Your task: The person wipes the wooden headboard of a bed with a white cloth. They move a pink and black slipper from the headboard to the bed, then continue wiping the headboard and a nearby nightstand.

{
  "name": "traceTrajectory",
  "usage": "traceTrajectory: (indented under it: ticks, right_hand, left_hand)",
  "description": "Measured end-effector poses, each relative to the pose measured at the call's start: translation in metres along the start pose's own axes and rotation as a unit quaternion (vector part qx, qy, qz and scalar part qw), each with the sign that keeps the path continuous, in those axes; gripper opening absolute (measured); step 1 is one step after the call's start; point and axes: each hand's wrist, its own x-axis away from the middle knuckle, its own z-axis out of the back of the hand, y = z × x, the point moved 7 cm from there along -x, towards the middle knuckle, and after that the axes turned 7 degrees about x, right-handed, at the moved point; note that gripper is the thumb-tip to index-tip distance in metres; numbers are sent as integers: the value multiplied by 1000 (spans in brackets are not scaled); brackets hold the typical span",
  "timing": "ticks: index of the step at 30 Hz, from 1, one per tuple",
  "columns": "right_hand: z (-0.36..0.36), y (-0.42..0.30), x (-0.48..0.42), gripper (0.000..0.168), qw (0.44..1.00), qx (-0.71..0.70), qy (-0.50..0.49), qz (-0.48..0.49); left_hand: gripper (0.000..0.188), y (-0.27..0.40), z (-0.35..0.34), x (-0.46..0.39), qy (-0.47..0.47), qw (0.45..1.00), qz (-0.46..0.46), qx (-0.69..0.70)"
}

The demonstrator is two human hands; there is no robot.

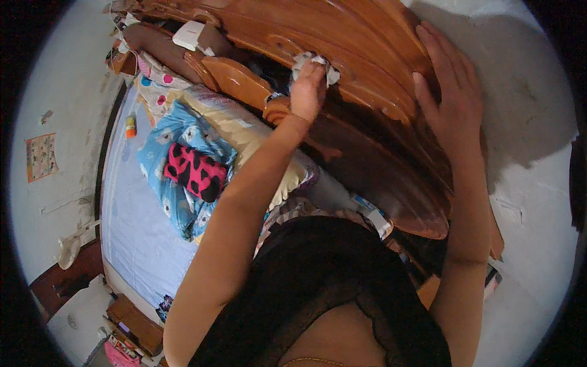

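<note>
My left hand (309, 91) presses a crumpled white-and-grey cloth (332, 75) against the carved face of a varnished wooden headboard (293, 23). The fingers are bunched over the cloth and cover part of it. My right hand (451, 87) lies on the headboard's outer edge near the wall, fingers stretched out and thumb apart, with nothing in it. Just below the cloth are a dark gap and a rounded wooden scroll (277, 110). A darker curved wooden panel (376, 169) extends below both hands.
A white box (190, 36) sits on the wooden ledge at upper left. Beside me the bed (133, 220) has a light blue sheet, a blue patterned blanket (153, 147), a pink cloth with black spots (195, 172) and a small orange-and-yellow container (131, 127). A white wall (527, 220) stands at right.
</note>
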Motion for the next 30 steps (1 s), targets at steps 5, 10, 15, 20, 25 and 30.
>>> traceTrajectory:
  ticks: [5,10,15,20,25,30]
  right_hand:
    - [-2,5,0,52,1000,7,5,7]
    - [3,1,0,52,1000,8,13,-1]
    - [2,1,4,43,1000,10,23,3]
    - [5,2,0,58,1000,-7,-15,-6]
    - [-4,6,8,62,999,2,-32,-17]
    - [0,3,3,58,994,22,-94,-43]
  left_hand:
    - [17,-18,-19,12,9,969,159,189]
    - [17,-14,-20,24,-2,600,457,656]
    - [14,1,16,-13,74,896,223,378]
    - [19,52,13,-19,29,998,-41,43]
    - [16,67,-4,-14,-83,990,-105,-45]
    - [20,65,-22,15,-57,996,-48,52]
